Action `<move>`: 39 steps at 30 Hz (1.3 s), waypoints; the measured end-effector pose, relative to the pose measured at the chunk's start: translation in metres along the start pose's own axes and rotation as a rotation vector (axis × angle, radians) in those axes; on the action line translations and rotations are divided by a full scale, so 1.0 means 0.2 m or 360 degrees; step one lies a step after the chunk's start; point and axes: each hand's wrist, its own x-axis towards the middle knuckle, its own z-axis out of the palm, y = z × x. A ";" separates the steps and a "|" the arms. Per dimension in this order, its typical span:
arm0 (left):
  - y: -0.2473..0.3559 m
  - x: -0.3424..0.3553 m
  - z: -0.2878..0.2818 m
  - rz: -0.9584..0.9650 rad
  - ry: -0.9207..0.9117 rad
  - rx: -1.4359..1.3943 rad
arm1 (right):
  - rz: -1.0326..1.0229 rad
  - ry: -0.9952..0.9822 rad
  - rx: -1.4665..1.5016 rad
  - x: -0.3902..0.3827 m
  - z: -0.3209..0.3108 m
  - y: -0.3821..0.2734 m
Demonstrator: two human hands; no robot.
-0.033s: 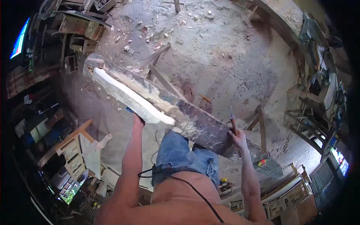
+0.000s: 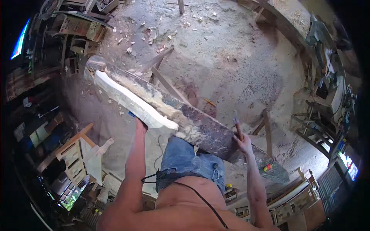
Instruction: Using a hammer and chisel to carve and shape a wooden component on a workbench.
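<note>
A long, pale, curved piece of wood (image 2: 135, 103) lies along the near left side of a dark, thick wooden bench (image 2: 216, 133). My left hand (image 2: 141, 125) reaches to the near edge of the pale piece, and its fingers are hidden there. Beside those hidden fingers a small blue thing (image 2: 132, 114) sticks out, too little of it showing to name. Over the right part of the bench, my right hand (image 2: 244, 144) is closed round the wooden handle of a chisel (image 2: 238, 130), its metal blade pointing up and away from me.
Sawdust and shavings (image 2: 158, 99) cover the bench top. A red and yellow object (image 2: 268, 168) sits at its right end. A pencil-like yellow stick (image 2: 209, 102) and scattered wood chips (image 2: 149, 38) lie on the floor. Wooden furniture parts (image 2: 79, 156) stand at the left.
The chisel's blade has tipped slightly toward me and to the left. My left hand and the pale wood look the same, apart from a small shift of the view.
</note>
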 end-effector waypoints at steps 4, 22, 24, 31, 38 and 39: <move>-0.06 0.02 0.13 -0.0006 -0.0023 -0.0055 | 0.0431 -0.0076 -0.0109 0.01 -0.06 0.16; -0.80 -0.29 0.65 0.0151 -0.0030 0.0159 | 0.0367 0.0042 -0.0082 -0.25 -0.66 0.71; -0.87 -0.31 0.69 0.0112 0.0009 0.0167 | 0.0299 0.0110 -0.0019 -0.29 -0.70 0.79; -0.85 -0.39 0.78 0.0025 -0.0146 0.0224 | 0.0239 0.0228 0.0200 -0.30 -0.70 0.87; -0.85 -0.47 0.74 -0.0039 -0.0078 0.0217 | 0.0209 0.0183 0.0062 -0.33 -0.69 0.86; -0.85 -0.49 0.73 -0.0042 -0.0083 0.0189 | 0.0197 0.0207 0.0063 -0.35 -0.67 0.86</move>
